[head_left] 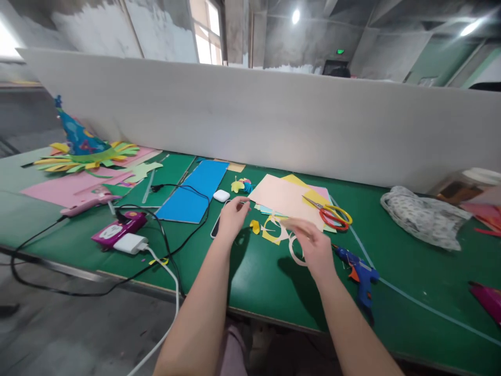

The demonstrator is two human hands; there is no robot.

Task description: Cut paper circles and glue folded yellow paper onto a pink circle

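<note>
Left hand [232, 219], fingertips together, hangs over the phone [215, 229]; right hand [316, 246] curls beside the paper ring [291, 249]. Whether either pinches anything, I cannot tell. A rightward swing could knock the glue gun [364, 279].

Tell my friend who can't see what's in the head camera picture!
A person's left hand and right hand are over a green table, with paper scraps between them. Red and yellow scissors lie on stacked colored paper beyond the right hand, and a blue glue gun lies beside it. A blue cone hat with a fringed brim stands far left.
</note>
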